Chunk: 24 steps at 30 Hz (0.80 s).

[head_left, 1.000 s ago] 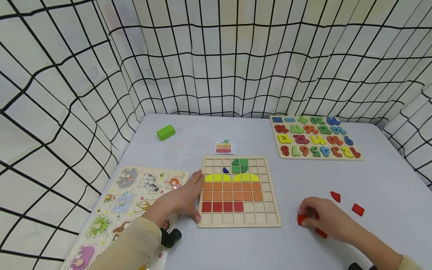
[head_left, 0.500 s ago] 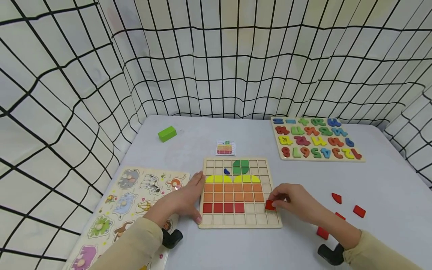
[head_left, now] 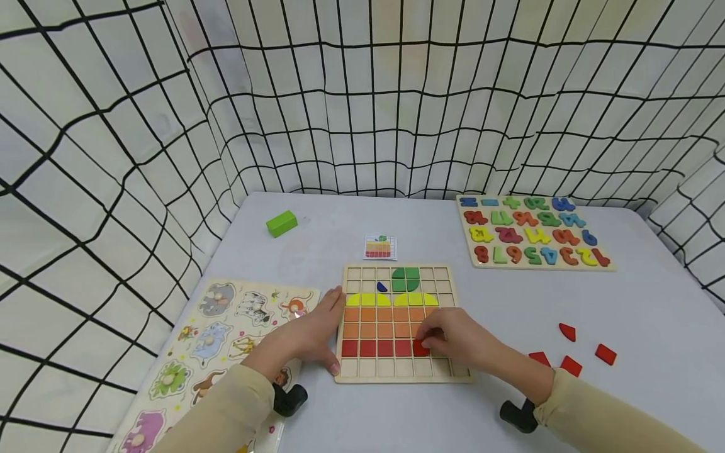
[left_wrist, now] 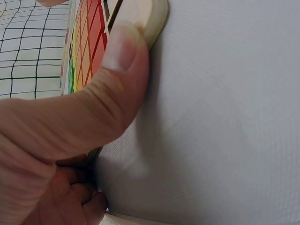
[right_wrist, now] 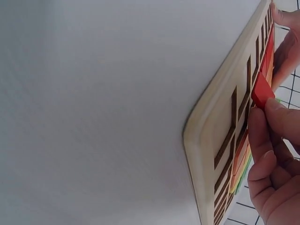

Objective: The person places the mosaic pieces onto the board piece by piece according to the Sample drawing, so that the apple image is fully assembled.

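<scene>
— What sort of place is this?

— A staged recording booth or test cell, not a home. White cloth walls marked with a black grid (head_left: 362,94) close in the pale grey table (head_left: 651,302) on every side that shows.

— And what's laid out?

— Children's wooden puzzles: a number puzzle board (head_left: 532,233) at upper right, an animal puzzle board (head_left: 221,333) at lower left, and a gridded wooden tile board (head_left: 399,324) in the centre.

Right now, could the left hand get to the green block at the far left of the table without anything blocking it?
Probably yes. The left hand rests against the grid board's left edge, and only bare table lies between it and the green block. It would have to let go of the board, though.
</scene>
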{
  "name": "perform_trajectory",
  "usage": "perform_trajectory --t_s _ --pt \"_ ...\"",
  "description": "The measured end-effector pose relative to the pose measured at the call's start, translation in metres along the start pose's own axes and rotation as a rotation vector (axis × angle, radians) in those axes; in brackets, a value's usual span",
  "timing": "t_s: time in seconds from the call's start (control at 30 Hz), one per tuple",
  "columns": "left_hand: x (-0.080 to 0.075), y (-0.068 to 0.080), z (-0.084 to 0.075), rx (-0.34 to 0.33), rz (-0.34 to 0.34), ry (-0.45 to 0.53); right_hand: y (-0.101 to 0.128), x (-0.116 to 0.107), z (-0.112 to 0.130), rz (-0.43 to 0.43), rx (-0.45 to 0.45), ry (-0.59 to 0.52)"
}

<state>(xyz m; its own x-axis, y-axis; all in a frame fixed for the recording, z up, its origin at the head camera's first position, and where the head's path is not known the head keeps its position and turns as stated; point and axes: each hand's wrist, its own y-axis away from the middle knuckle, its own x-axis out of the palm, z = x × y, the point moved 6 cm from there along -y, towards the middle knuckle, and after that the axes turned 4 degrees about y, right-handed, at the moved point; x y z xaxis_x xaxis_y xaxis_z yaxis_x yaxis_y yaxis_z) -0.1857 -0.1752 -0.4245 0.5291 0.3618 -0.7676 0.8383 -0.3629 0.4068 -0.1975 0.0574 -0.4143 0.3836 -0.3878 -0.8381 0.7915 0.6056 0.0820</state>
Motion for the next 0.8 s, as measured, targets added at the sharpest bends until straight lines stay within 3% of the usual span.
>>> perform_trajectory --t_s 0.33,0.63,0.8 --pt "-0.001 0.001 -0.001 0.013 -0.002 -0.001 0.0 0.005 0.001 -0.057 0.055 0.046" --pt "-0.001 0.0 -0.001 0.019 -0.005 -0.001 0.004 0.004 0.006 -0.094 -0.013 0.118" --pt "-0.001 -0.001 0.0 0.012 -0.005 -0.004 0.013 -0.005 -0.001 -0.114 0.004 0.085"
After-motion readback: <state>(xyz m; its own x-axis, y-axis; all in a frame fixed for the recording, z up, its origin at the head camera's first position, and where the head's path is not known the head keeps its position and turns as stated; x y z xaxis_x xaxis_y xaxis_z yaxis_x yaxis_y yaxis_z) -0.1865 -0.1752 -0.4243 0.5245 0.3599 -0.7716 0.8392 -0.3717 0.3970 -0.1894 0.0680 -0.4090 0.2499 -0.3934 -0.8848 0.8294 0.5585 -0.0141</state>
